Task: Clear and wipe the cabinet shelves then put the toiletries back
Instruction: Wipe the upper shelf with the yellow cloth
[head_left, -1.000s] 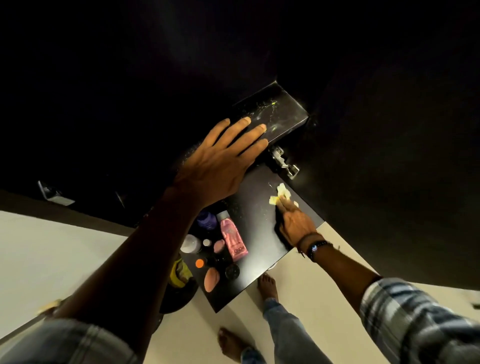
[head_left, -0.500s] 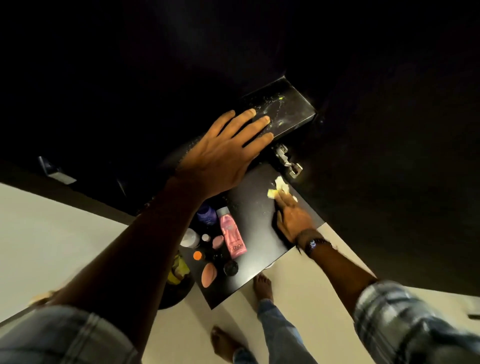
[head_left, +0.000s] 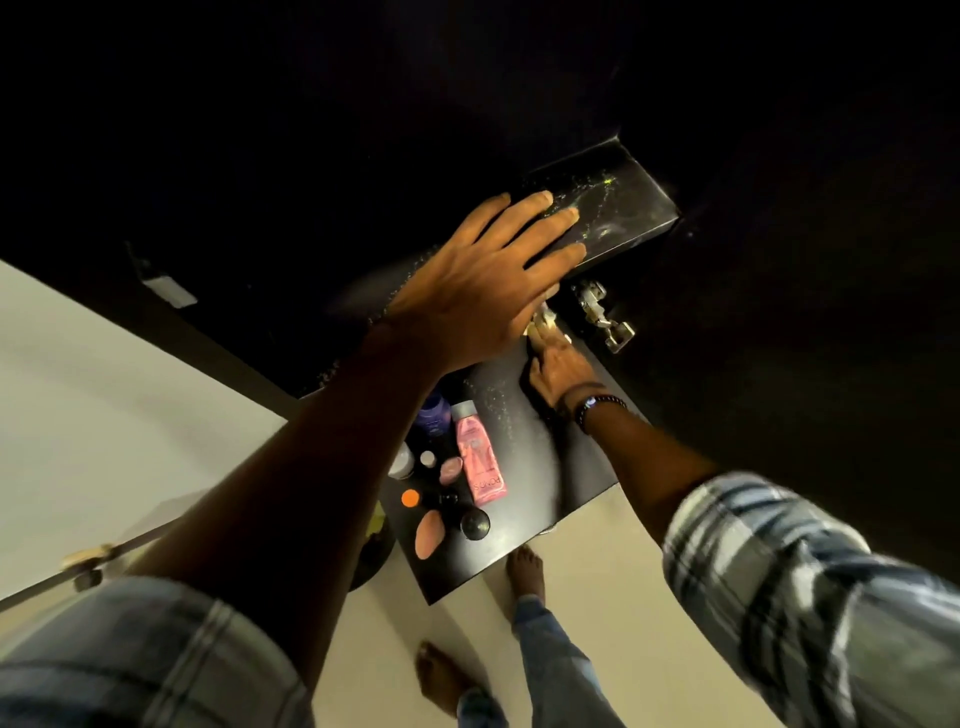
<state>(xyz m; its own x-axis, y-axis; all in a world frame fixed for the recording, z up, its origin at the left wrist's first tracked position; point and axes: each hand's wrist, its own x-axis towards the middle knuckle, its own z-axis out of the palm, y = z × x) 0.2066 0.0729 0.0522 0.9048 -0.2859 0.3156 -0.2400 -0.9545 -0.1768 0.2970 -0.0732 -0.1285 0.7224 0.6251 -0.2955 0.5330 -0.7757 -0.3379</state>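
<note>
The left hand (head_left: 483, 291) is lying flat on the upper shelf (head_left: 623, 208) of the dark cabinet, its fingers (head_left: 550, 221) stretching out straight and a little apart, holding nothing; pale specks are showing on the shelf just beyond the fingertips. Below it, the right hand (head_left: 558, 366) is resting on the lower shelf (head_left: 540, 467) with its fingers reaching onto a pale yellow cloth (head_left: 543, 319); the left hand is covering their tips, so I cannot tell whether they are gripping the cloth or only pressing on it. A metal hinge (head_left: 602, 317) is sitting just beside the cloth. The toiletries are standing at the front left of the lower shelf, well apart from the cloth: a pink bottle (head_left: 480, 462) is lying flat, a blue bottle (head_left: 431, 410) is just beside it, and an orange cap (head_left: 410, 498), a peach sponge (head_left: 428, 532) and a black round lid (head_left: 475, 524) are sitting nearer the edge.
</note>
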